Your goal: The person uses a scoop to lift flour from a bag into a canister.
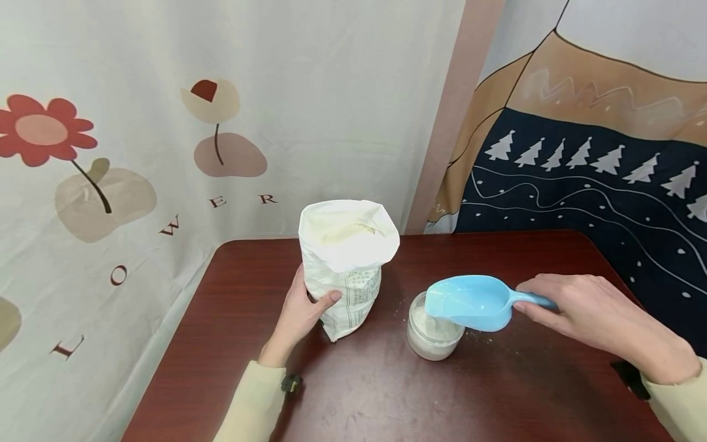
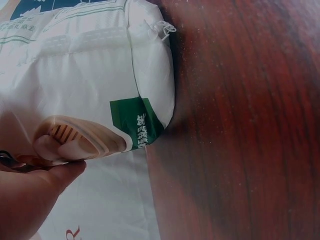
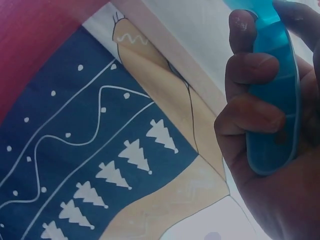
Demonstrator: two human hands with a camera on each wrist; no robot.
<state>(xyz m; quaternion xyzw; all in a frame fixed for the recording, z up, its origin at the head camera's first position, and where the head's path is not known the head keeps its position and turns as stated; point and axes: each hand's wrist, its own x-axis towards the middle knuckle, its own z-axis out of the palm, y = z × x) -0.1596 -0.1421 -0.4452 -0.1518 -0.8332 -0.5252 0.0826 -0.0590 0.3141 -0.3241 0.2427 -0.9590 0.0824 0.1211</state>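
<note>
My left hand (image 1: 301,313) holds the side of a white flour bag (image 1: 353,294), thumb on the front and the other fingers behind it. The bag's top is folded outward, showing pale powder inside. A printed picture and a green label (image 2: 135,120) show in the left wrist view. My right hand (image 1: 591,313) grips the handle of a light blue scoop (image 1: 469,301), fingers curled round it in the right wrist view. The scoop is tilted, its front lip over a round clear jar (image 1: 433,350). White powder (image 1: 436,325) fills much of the jar.
A dark red-brown wooden table (image 1: 353,393) carries the bag and jar. Specks of powder lie around the jar. Behind the table hang a pale flower-printed curtain (image 1: 331,110) and a dark blue cloth with white trees (image 1: 607,196).
</note>
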